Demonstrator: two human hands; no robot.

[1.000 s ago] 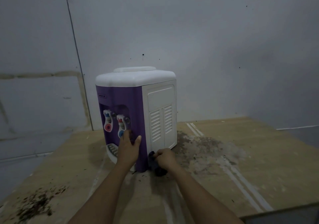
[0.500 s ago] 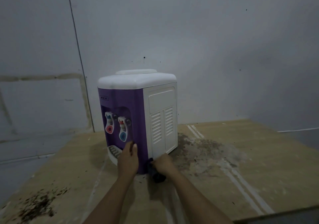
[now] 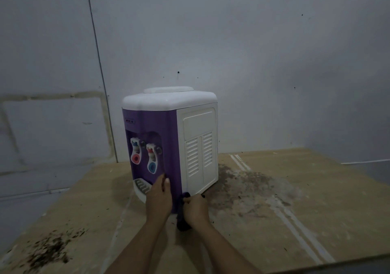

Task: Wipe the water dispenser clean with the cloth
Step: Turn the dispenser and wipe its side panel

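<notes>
Since a second ago my left hand (image 3: 158, 197) slid lower down the purple front of the water dispenser (image 3: 171, 140), fingers straight and pressed flat beside the drip tray. Right hand (image 3: 195, 209) grips the dark cloth (image 3: 182, 221) bunched at the bottom corner. Dispenser stands upright on the stained desk (image 3: 274, 199): white top, white vented side.

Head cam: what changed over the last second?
The left hand slid down the purple front of the water dispenser, from beside the blue tap toward the base, fingers still flat on it. The right hand still grips the dark cloth at the bottom front corner, shifted little if at all. The dispenser stands where it did on the wooden table.
</notes>
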